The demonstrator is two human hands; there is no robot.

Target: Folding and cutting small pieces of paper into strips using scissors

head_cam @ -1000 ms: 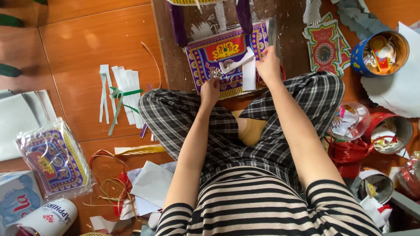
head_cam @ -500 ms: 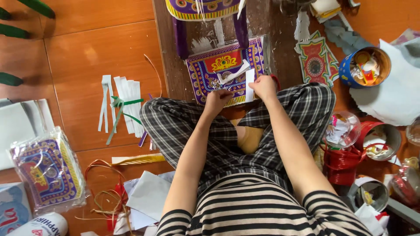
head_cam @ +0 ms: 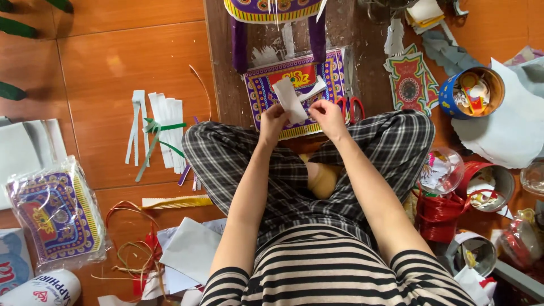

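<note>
Wooden floor (head_cam: 113, 73) strewn with paper scraps; hands hold white strip (head_cam: 289, 99).

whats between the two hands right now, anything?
In the head view, a white paper strip spans the gap: the left hand pinches its lower end and the right hand touches it from the other side, above the purple patterned sheet.

- Glossy orange-brown wooden floor (head_cam: 113, 68) fills the left of the frame.
- Dark, worn board (head_cam: 351, 34) at top centre, possibly a low table.
- Soft, even light throughout.
</note>
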